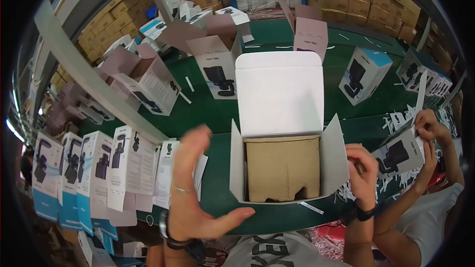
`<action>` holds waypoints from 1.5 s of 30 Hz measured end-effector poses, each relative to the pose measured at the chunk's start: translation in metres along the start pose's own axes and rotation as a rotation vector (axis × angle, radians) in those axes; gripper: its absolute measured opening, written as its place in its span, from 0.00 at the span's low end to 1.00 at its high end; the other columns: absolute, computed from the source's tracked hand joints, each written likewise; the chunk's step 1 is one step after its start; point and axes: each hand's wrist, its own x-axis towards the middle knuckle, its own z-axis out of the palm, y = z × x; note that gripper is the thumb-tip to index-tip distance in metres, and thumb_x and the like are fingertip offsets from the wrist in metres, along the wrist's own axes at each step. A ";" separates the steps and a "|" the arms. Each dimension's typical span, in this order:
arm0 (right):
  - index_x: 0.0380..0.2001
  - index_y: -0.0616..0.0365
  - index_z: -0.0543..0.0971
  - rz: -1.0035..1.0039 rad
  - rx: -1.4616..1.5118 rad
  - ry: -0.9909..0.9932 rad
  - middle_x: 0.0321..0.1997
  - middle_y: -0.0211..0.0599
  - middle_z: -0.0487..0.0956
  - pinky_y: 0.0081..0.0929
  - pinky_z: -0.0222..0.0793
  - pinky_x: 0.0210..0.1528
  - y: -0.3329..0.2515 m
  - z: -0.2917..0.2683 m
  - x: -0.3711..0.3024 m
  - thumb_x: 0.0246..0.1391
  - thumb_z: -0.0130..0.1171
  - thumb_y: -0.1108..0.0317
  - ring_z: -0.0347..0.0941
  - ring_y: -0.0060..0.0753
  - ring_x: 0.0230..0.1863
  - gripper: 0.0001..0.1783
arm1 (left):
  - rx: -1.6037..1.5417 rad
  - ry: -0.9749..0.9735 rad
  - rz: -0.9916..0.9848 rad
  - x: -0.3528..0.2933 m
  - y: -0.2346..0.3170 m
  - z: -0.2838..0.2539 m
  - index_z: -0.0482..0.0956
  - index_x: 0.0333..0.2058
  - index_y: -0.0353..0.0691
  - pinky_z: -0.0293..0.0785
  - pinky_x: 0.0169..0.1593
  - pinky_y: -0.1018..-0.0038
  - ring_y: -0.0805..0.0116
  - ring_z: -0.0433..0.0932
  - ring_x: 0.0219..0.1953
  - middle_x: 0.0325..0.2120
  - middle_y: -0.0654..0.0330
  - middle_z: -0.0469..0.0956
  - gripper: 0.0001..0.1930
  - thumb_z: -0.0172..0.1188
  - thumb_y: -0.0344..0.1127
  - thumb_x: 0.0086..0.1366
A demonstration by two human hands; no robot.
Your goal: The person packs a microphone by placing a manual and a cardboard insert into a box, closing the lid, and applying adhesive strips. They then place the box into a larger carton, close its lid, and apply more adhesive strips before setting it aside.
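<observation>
In front of me stands a white carton [279, 96] with its lid raised and both side flaps spread outward. A brown cardboard insert [282, 168] with notches along its near edge fills the inside. My right hand [363, 170] is at the carton's right flap, fingers curled against its edge; the fingertips are partly hidden. To the left of the carton, my left hand [190, 193] is in the air, thumb and fingers apart, holding nothing. Behind it lies a stack of white printed leaflets [165, 178], partly covered by the hand.
Printed boxes [141, 168] line the left side. Open tall boxes [215, 64] stand behind the carton, and a closed box [365, 76] is at back right. A co-worker's hands [428, 131] hold another box [401, 153] at right, over white paper strips. A post [94, 74] slants across the left.
</observation>
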 end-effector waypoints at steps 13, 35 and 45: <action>0.42 0.58 0.83 -0.125 -0.447 -0.321 0.36 0.40 0.83 0.24 0.72 0.28 -0.079 0.013 0.052 0.54 0.68 0.62 0.80 0.35 0.28 0.15 | 0.632 -0.288 0.312 -0.012 0.006 0.091 0.77 0.56 0.31 0.71 0.64 0.56 0.43 0.76 0.59 0.55 0.41 0.77 0.26 0.54 0.50 0.73; 0.37 0.61 0.79 0.114 -0.471 -0.357 0.28 0.38 0.81 0.28 0.73 0.30 -0.070 0.030 0.068 0.57 0.70 0.70 0.79 0.35 0.27 0.09 | 0.534 -0.128 0.314 0.000 0.005 0.102 0.79 0.55 0.31 0.76 0.58 0.55 0.42 0.79 0.54 0.56 0.44 0.79 0.24 0.58 0.44 0.69; 0.40 0.63 0.82 0.211 -1.164 -0.632 0.35 0.44 0.82 0.29 0.75 0.35 -0.089 -0.046 0.009 0.52 0.73 0.70 0.81 0.44 0.35 0.14 | 0.592 -0.199 0.349 0.002 0.005 0.084 0.78 0.54 0.31 0.75 0.60 0.55 0.42 0.78 0.56 0.56 0.43 0.78 0.20 0.57 0.39 0.70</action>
